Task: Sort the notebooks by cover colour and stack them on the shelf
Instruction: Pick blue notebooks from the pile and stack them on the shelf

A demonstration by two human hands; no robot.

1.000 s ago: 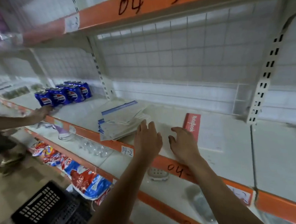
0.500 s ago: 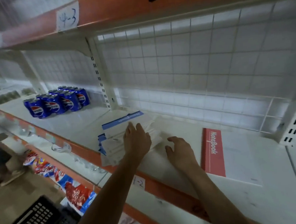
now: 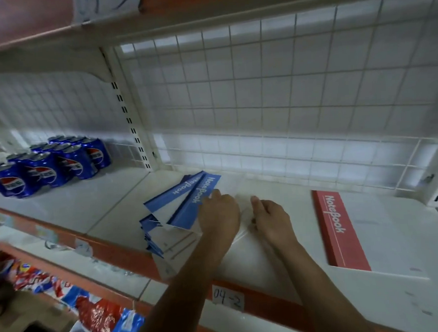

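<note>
Blue notebooks sit in a fanned, untidy pile on the shelf, centre-left of frame, with the blue title strips angled toward the back grid. The red notebook lies flat and alone at the right, well apart from the blue pile. That looks like colours being kept in separate spots. The blue pile is likely being squared up, since its covers are skewed and not yet aligned.

Left hand lies palm down on the top blue notebook, fingers reaching toward the strip. The grip looks flat and pressing, with nothing seen wrapped round a cover. Right hand is just beside it at frame centre, over the white part of a cover. Its fingers are loosely bent with the tips down, and I cannot tell whether it pinches an edge or only touches. Both forearms come up from the bottom edge and reach in over the orange shelf lip. Soda cans at mid-left are not involved.
</note>
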